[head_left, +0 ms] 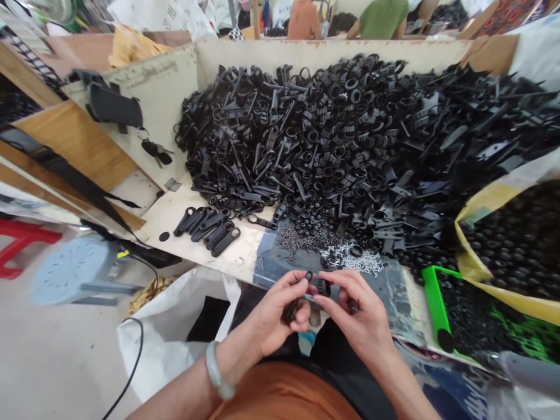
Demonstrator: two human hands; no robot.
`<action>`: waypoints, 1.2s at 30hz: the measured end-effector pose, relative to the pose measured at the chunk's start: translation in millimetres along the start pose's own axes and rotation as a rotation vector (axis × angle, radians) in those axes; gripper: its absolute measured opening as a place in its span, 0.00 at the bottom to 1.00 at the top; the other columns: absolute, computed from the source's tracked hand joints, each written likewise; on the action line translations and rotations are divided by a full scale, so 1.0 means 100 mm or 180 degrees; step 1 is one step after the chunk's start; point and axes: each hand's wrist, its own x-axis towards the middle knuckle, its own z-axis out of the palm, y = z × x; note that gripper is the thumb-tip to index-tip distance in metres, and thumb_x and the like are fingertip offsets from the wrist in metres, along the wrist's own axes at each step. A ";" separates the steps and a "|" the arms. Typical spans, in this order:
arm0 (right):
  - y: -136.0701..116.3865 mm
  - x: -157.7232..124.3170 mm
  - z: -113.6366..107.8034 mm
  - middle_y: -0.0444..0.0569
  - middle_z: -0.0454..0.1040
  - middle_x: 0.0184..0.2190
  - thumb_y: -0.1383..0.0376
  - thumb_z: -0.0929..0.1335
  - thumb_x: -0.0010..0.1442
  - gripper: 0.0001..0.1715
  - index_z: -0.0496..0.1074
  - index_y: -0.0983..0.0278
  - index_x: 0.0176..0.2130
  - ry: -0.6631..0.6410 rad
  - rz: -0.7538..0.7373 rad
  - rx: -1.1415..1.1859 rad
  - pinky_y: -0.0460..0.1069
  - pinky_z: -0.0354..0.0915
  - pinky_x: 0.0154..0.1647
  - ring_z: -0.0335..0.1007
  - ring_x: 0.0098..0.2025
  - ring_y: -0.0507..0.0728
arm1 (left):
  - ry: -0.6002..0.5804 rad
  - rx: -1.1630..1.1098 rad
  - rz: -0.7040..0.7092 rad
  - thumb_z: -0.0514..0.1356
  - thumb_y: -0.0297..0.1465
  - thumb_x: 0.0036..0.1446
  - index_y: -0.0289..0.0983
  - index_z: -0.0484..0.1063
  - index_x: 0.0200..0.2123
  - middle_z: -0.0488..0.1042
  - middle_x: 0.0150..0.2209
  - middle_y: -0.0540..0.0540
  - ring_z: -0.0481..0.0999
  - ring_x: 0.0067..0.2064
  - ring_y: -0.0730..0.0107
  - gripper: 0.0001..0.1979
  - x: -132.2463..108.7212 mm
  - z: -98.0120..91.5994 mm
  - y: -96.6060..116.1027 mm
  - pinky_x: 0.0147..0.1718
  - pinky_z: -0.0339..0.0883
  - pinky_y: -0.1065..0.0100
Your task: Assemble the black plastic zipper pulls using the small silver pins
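Note:
Close to the table's front edge, my left hand (280, 309) is closed around a small black plastic part (290, 310), mostly hidden by my fingers. Facing it, my right hand (361, 315) pinches a black ribbed plastic ring (322, 286) between thumb and fingers. The two hands almost meet, and I cannot tell whether their parts are joined. Beyond them lie a patch of silver screws (352, 258) and a patch of small dark metal pieces (292, 240). Several black flat arms with a round hole (226, 240) lie in a row to the left.
A big heap of black plastic parts (280, 134) fills the walled bench. At right are a yellow-edged bag (470, 233) of black balls and a green tray (435, 309). A white sack (161, 344) and blue stool (65, 268) stand left. Other people sit behind the back wall.

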 end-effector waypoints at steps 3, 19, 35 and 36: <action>-0.01 -0.02 0.01 0.45 0.72 0.40 0.63 0.74 0.63 0.13 0.76 0.57 0.49 0.0032 -0.0024 -0.0033 0.45 0.62 0.21 0.58 0.21 0.47 | 0.0030 0.0135 -0.0050 0.72 0.46 0.51 0.35 0.72 0.38 0.68 0.25 0.53 0.64 0.23 0.78 0.22 0.00 0.02 -0.06 0.19 0.47 0.75; 0.00 -0.12 -0.07 0.49 0.76 0.41 0.63 0.70 0.67 0.09 0.74 0.61 0.48 -0.0384 -0.0401 -0.0736 0.45 0.70 0.26 0.73 0.29 0.52 | 0.0034 0.1444 0.0489 0.60 0.40 0.60 0.35 0.75 0.38 0.63 0.26 0.53 0.58 0.25 0.75 0.13 -0.06 0.01 -0.19 0.25 0.49 0.69; 0.00 -0.23 -0.14 0.48 0.76 0.35 0.62 0.71 0.65 0.13 0.83 0.57 0.48 -0.0340 0.0396 0.0311 0.45 0.64 0.22 0.67 0.24 0.50 | -0.0189 0.2195 0.0481 0.63 0.47 0.61 0.36 0.76 0.49 0.71 0.33 0.48 0.63 0.29 0.74 0.22 -0.15 0.01 -0.18 0.30 0.58 0.70; -0.01 -0.24 -0.13 0.48 0.76 0.35 0.63 0.71 0.65 0.13 0.83 0.56 0.48 -0.0296 0.0399 0.0301 0.45 0.64 0.22 0.68 0.25 0.50 | -0.0128 0.2315 0.0558 0.63 0.46 0.62 0.36 0.77 0.48 0.73 0.34 0.47 0.66 0.31 0.72 0.20 -0.15 0.00 -0.19 0.32 0.60 0.70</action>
